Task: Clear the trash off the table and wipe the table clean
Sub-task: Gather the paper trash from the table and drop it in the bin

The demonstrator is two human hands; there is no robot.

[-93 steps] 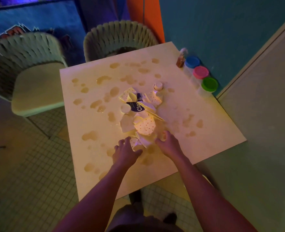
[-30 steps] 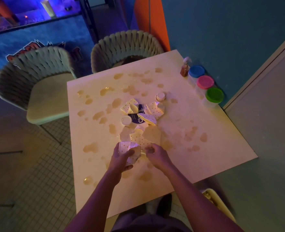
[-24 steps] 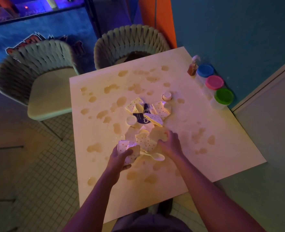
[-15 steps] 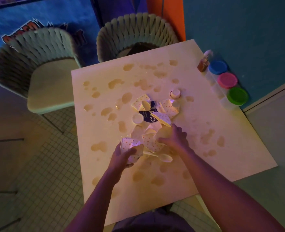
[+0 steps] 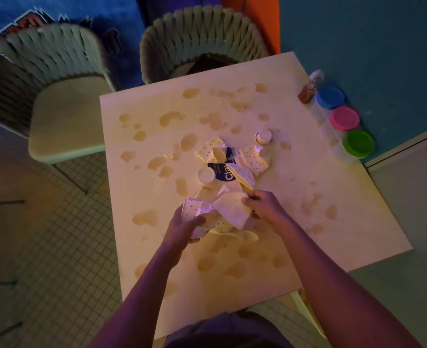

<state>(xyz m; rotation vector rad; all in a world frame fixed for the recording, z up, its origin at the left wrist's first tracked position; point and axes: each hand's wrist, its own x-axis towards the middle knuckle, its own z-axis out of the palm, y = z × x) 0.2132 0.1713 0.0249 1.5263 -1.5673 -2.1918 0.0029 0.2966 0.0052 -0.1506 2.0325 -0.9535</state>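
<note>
My right hand (image 5: 265, 205) has lifted a pale paper scrap (image 5: 232, 212), pinching it; my left hand (image 5: 184, 228) still grips dotted scraps (image 5: 194, 209). A spoon (image 5: 242, 236), I think, lies beneath, on the stained table (image 5: 333, 184).

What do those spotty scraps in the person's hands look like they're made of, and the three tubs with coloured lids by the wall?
The dotted scraps gripped by the left hand look like thin matte paper: torn edges, sharp creases. The plain piece pinched by the right hand seems alike. The tubs appear to be translucent plastic with smooth blue, pink and green lids, probably plastic too.
</note>
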